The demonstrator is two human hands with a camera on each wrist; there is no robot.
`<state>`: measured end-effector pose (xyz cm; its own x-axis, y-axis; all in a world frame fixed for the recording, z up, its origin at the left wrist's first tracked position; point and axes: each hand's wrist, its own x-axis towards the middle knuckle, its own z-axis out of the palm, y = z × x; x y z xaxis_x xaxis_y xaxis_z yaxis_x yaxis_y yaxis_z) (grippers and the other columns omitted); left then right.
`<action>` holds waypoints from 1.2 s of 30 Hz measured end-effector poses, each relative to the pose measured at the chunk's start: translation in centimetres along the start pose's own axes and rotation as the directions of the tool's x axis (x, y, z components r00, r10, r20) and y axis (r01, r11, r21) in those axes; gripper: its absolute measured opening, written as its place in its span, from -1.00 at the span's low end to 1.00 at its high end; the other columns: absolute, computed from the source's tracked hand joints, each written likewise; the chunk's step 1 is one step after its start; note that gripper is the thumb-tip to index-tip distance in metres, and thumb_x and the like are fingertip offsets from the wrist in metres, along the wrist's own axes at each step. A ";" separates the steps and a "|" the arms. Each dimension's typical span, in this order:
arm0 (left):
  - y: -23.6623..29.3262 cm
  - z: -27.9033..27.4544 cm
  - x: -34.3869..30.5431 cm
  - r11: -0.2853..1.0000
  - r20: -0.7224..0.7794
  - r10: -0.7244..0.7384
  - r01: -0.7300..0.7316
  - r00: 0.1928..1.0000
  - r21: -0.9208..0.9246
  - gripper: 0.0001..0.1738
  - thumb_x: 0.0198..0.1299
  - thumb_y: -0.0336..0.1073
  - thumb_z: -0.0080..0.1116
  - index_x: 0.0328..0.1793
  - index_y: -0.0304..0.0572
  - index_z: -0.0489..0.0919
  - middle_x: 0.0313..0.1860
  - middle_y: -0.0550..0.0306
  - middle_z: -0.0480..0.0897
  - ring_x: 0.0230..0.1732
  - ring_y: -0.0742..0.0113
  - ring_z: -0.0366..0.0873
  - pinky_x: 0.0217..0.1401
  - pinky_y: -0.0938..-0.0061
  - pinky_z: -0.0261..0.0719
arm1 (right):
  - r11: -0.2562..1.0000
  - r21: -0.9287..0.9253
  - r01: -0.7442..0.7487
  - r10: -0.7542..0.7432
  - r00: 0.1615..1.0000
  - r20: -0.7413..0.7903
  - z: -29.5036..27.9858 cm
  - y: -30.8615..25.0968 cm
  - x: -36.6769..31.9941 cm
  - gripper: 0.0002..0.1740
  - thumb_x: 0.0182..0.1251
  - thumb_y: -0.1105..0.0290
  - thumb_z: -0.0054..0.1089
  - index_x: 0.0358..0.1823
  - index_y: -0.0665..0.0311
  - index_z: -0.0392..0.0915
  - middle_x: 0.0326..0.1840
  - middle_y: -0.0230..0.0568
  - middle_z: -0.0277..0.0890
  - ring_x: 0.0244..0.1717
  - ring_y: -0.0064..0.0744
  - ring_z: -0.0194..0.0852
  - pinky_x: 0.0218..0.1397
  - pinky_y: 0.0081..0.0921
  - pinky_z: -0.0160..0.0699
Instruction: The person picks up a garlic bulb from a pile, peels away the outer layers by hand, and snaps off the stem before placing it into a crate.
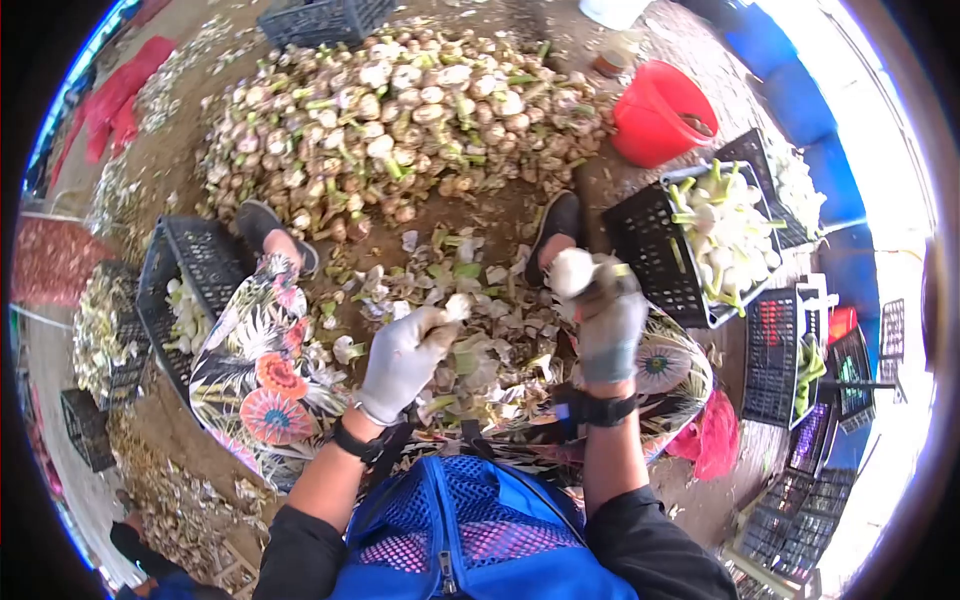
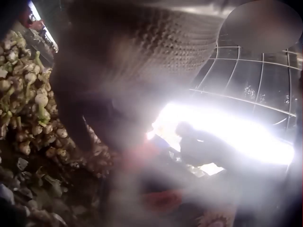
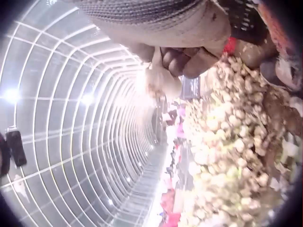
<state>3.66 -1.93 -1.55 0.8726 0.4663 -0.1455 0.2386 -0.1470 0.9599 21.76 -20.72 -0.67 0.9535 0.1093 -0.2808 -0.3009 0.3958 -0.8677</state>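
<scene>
In the head view my right hand [image 1: 612,335], in a soiled glove, grips a white garlic bulb [image 1: 572,272] over the right thigh. The right wrist view shows that same bulb [image 3: 162,81] beside the gloved, curled fingers [image 3: 196,64]. My left hand [image 1: 400,362], in a pale glove, is held lower and to the left, fingers curled, pinching a small pale piece of garlic skin [image 1: 458,306]. Glare and blur hide its fingertips in the left wrist view. Below both hands, loose garlic skins [image 1: 485,350] litter the ground between the legs.
A large heap of garlic bulbs [image 1: 390,120] lies ahead of the feet. At right stand a black crate [image 1: 650,250] with stemmed white garlic and a red bucket [image 1: 645,115]. Another black crate [image 1: 205,255] stands by the left leg. Stacked crates [image 1: 768,345] line the right side.
</scene>
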 end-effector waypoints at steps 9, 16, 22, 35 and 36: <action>2.2 0.8 -0.1 0.970 0.271 0.127 -0.177 0.954 0.168 -0.79 0.17 -0.24 0.37 -0.22 -0.23 0.66 -0.38 -0.06 0.64 -0.32 0.00 0.63 -0.20 0.26 0.56 | 0.912 -0.323 0.252 -0.135 0.930 0.343 1.5 0.0 -1.3 -0.62 0.60 0.17 -0.04 0.09 0.33 0.59 -0.13 -0.20 0.67 -0.18 -0.43 0.64 -0.06 -0.44 0.67; 2.7 0.1 -0.3 0.904 0.335 0.323 -0.394 0.885 0.168 -0.84 0.08 -0.40 0.36 -0.21 -0.26 0.69 -0.35 -0.04 0.64 -0.29 -0.01 0.65 -0.22 0.26 0.59 | 0.909 -0.180 -0.375 0.415 0.802 0.429 5.2 7.0 -6.0 -0.75 0.49 0.37 0.21 0.06 0.35 0.66 -0.09 -0.39 0.66 -0.09 -0.60 0.55 0.07 -0.58 0.52; 0.6 -0.8 0.3 0.950 0.013 0.275 -0.270 0.961 -0.156 -0.77 0.34 -0.46 0.20 0.11 -0.27 0.62 -0.05 0.18 0.66 -0.32 0.51 0.59 -0.27 0.61 0.55 | 0.908 -0.305 -0.286 0.395 0.826 0.401 5.0 11.8 -4.0 -0.75 0.54 0.51 0.00 0.04 0.40 0.65 -0.13 -0.29 0.68 -0.20 -0.55 0.59 -0.11 -0.58 0.57; -6.8 -2.6 2.2 0.913 -0.289 -0.334 0.231 0.897 -0.338 -0.53 0.12 -0.49 0.27 0.22 -0.26 0.56 0.07 -0.03 0.61 0.11 0.13 0.55 0.22 0.30 0.47 | 0.280 -0.830 0.482 0.274 0.789 0.550 14.8 23.4 8.7 -0.56 0.23 0.36 0.32 0.17 0.16 0.59 0.17 -0.04 0.58 0.12 0.04 0.59 0.16 -0.24 0.56; -6.7 -2.7 2.6 0.919 -0.286 -0.332 0.240 0.899 -0.313 -0.54 0.14 -0.45 0.28 0.22 -0.26 0.56 0.07 -0.05 0.62 0.13 0.09 0.54 0.27 0.26 0.44 | 0.278 -0.826 0.490 0.298 0.774 0.559 17.4 24.5 9.3 -0.49 0.21 0.36 0.31 0.24 0.14 0.54 0.26 -0.05 0.53 0.18 0.12 0.53 0.19 -0.20 0.55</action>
<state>3.21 2.63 -7.69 0.5831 0.7177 -0.3807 0.2953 0.2494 0.9223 23.52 5.83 -17.36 0.6572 0.7122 -0.2465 0.3702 -0.5900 -0.7176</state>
